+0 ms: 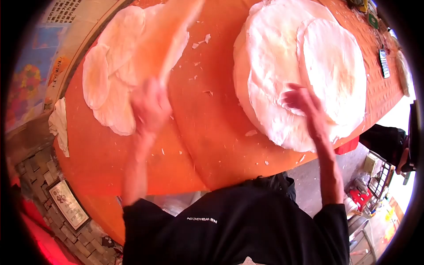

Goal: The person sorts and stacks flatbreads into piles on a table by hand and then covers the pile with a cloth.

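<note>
My left hand is closed on the near end of a thin, pale flatbread-like sheet, which is raised on edge and blurred by motion. Beneath it, several overlapping oval sheets lie spread out on the left of the orange table. My right hand is over a thick stack of large round pale sheets, its fingers apart and slightly blurred, with nothing seen in them. A smaller round sheet lies on top of this stack, just beyond that hand.
White flakes dot the orange tabletop between the piles. A dark phone-like object lies at the right. A pale cloth hangs at the left edge. A framed panel stands at lower left. Another person's dark clothing shows at right.
</note>
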The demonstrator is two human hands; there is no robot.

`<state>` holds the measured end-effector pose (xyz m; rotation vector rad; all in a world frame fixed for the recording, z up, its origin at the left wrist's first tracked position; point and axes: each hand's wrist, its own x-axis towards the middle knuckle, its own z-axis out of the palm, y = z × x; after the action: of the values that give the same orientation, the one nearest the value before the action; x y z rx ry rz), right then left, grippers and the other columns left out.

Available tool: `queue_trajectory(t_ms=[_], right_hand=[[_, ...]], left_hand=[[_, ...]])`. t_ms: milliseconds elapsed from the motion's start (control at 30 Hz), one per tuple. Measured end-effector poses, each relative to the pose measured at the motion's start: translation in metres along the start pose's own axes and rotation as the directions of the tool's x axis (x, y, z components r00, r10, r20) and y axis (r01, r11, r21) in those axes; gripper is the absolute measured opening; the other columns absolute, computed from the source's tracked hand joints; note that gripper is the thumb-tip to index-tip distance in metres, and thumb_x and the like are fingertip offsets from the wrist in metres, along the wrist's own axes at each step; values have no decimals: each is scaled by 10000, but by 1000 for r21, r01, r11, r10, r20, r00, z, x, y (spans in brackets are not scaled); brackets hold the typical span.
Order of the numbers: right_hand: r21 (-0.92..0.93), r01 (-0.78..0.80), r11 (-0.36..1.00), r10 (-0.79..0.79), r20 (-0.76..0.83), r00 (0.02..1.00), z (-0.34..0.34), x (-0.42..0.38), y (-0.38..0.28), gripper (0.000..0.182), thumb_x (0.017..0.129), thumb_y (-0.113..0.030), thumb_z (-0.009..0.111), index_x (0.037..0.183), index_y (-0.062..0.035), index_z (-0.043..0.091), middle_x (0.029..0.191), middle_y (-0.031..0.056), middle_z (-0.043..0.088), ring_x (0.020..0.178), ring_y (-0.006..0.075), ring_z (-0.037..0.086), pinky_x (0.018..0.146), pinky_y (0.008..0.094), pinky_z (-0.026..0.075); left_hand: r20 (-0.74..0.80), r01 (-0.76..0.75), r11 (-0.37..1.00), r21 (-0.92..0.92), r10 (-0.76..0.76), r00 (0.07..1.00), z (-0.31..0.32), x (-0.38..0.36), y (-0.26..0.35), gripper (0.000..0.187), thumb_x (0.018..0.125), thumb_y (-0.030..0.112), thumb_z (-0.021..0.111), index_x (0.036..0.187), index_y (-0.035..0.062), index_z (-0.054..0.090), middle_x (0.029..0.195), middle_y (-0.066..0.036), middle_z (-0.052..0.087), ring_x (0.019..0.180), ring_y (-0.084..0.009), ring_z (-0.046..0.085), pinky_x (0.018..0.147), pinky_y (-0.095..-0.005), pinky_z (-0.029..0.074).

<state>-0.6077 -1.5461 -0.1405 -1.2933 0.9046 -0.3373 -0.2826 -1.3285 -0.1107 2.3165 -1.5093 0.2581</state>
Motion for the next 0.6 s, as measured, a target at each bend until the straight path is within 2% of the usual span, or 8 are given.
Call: queue_trajectory(t_ms=[100,200,300,367,400,533,567,600], right_hand=[[405,-368,837,242,329,913,63,-7,21,605,942,-483,520,1321,-13,493,1067,155,634,920,242,636,863,355,508],[512,-501,697,326,396,858,105,-12,30,607,911,-481,578,1298,-20,501,1093,142,625,903,273,636,834,373,524],[165,-362,918,331,185,925,128,-18,14,470,906,-340,602,1249,-25,543,920,90,654,796,206,636,742,342,523],[-309,115,944,-60,182,981,136,-16,16,372,856,-185,654,1184,-23,582,858,49,656,761,153,627,676,303,518],[-304,243,921,-211,137,968,145,-18,9,387,767,-64,611,1139,39,594,855,113,690,749,192,625,711,318,505],[-22,122,992,-118,146,982,116,-26,-71,379,839,-17,561,1215,24,588,864,108,713,740,168,665,680,296,528],[-105,154,983,-137,154,979,91,-19,-83,303,856,10,554,1153,25,613,855,112,711,770,170,679,666,299,550],[52,124,991,-127,45,991,66,-13,-90,243,846,5,580,1084,30,626,880,124,702,772,194,683,664,318,565]], left_hand=[[158,135,962,-236,-99,982,5,-87,63,94,802,40,598,783,22,508,652,-156,480,593,-358,517,519,-448,414],[214,106,939,-328,-35,976,19,-149,106,83,811,62,608,830,12,544,707,-157,529,647,-348,547,552,-432,443],[184,63,932,-357,5,983,27,-174,128,151,815,109,629,897,-5,576,773,-158,585,718,-337,591,596,-403,487],[141,41,933,-357,10,990,20,-176,132,206,814,140,643,935,-17,589,810,-160,613,758,-332,615,622,-389,510],[115,19,909,-415,31,993,10,-166,133,248,808,166,657,953,-25,593,827,-163,626,772,-330,630,641,-382,522],[-55,-72,884,-462,52,997,-5,-139,105,342,796,240,690,972,-39,600,814,-174,631,751,-335,646,650,-380,532],[-87,-7,892,-452,-36,996,1,-135,92,331,803,243,691,971,-27,604,808,-173,632,739,-337,645,641,-389,528],[-119,58,892,-447,-124,985,8,-128,78,319,809,247,692,969,-16,607,802,-173,633,728,-339,644,631,-397,524]])
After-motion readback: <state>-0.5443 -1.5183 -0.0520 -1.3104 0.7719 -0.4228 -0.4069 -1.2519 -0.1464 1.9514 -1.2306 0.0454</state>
